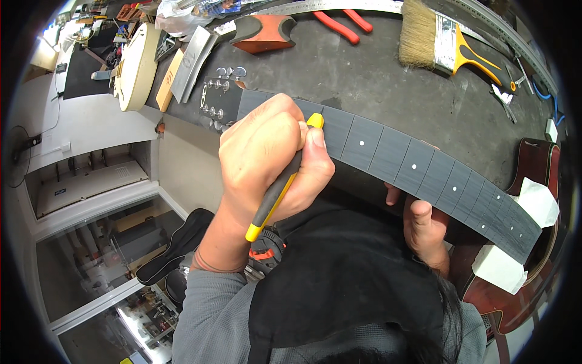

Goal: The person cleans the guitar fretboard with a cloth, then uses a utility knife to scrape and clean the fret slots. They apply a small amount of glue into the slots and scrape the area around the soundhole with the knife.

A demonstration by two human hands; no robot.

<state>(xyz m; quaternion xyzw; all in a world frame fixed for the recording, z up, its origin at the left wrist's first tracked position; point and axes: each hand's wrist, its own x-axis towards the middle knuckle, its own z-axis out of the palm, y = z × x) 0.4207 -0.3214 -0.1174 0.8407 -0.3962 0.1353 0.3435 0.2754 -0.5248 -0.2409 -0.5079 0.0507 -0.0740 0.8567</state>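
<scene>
Head view is showing the left hand (270,161) clenching its fingers (318,159) around a slim yellow-and-grey handled tool (274,195), its tip pressing onto the dark grey guitar fretboard (388,155) just beyond the thumb. The right hand (424,233) is gripping the neck from beneath, steadying it. Fretboard work near the headstock (219,100) seems to be underway; continuing likely calls for firm, controlled pressure. A wide bristle brush (433,39) is lying on the black tabletop (376,79), well apart.

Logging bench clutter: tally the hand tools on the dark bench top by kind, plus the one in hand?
Brush with yellow and black handle: 1
Red-handled pliers: 1
Steel ruler: 1
Yellow and black tool gripped in the left hand: 1
Total: 4
</scene>
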